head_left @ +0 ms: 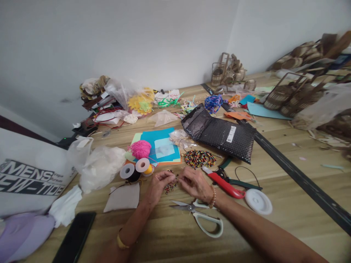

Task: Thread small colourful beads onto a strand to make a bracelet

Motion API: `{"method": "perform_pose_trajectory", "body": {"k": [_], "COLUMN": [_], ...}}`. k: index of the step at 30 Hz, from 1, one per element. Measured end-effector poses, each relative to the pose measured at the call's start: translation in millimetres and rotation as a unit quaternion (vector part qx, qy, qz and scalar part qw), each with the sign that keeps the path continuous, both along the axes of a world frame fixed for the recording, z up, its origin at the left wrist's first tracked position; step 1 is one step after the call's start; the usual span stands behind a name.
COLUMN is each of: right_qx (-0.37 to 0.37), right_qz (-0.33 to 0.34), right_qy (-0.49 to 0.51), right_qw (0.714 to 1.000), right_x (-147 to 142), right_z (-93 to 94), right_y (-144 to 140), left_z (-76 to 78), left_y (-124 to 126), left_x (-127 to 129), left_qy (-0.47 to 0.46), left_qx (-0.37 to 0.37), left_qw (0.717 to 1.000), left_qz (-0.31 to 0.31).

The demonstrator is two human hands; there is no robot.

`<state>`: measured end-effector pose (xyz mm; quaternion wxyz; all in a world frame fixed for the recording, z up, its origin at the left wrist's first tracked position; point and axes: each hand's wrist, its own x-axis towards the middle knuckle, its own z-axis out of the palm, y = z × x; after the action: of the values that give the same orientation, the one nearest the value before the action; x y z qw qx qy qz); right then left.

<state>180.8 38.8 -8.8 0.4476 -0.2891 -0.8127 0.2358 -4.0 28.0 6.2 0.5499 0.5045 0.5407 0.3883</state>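
Left hand (159, 183) and right hand (195, 183) meet fingertip to fingertip low over the desk (274, 237), both pinched on a short strand of beads (170, 187). The strand hangs between them, nearer the left hand. Scissors (201, 215) lie just beneath the right wrist.

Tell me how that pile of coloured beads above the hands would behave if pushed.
The bead pile looks like many small round beads heaped together, so it would probably spread and some might roll on the smooth wooden table. If strung, which is unclear, they would drag as floppy loops.
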Motion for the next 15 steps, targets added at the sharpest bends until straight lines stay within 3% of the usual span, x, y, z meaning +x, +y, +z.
{"method": "perform_pose_trajectory", "body": {"k": [8, 15], "right_qx": [0.021, 0.024], "right_qz": [0.003, -0.002], "right_qy": [0.005, 0.009], "right_qw": [1.0, 1.0], "right_x": [-1, -1], "right_z": [-1.7, -6.4], "right_y": [1, 1], "left_z": [0.6, -9.0], "left_y": [-1, 0], "left_x": [1, -2], "left_qy": [-0.005, -0.008], "left_qx": [-0.015, -0.012], "left_qw": [1.0, 1.0], "left_qz": [-0.001, -0.003]}}
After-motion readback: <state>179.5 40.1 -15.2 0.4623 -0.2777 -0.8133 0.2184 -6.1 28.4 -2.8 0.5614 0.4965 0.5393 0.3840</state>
